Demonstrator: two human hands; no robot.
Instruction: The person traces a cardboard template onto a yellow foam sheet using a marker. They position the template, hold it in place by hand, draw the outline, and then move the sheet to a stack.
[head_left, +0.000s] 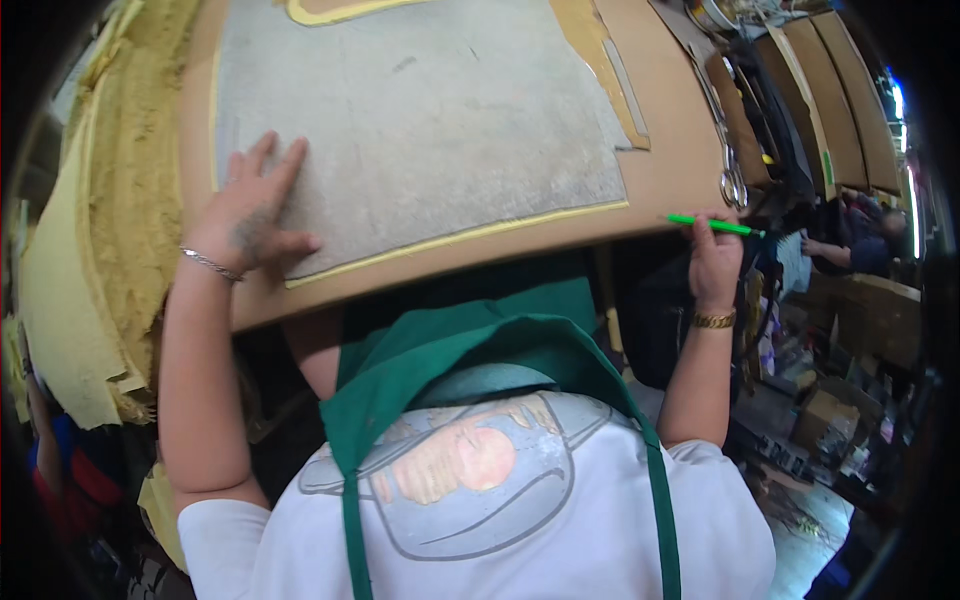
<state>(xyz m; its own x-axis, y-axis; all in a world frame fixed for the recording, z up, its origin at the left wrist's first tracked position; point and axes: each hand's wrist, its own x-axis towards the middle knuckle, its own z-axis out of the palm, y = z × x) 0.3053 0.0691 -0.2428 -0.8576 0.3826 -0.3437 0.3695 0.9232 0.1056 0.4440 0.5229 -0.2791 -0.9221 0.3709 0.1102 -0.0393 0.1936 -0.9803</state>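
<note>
My left hand (259, 206) rests with spread fingers on the lower left of a large grey sheet (435, 120). It wears a chain bracelet. A thin yellow margin (465, 240) of material shows beneath the sheet along its near edge and left side. At the right, beside the tabletop's near corner, my right hand (714, 262) grips a bright green pen (712, 224), held roughly level. Underneath both layers is a brown tabletop (667, 176).
Rough-edged yellow sheets (120, 225) drape over the table's left side. Scissors (731, 172) lie at the right edge, near a narrow grey strip (626, 86). Cardboard boxes (832, 105) stand beyond. Another person's hand (814, 246) is at far right; another person's arm (45, 435) shows at far left.
</note>
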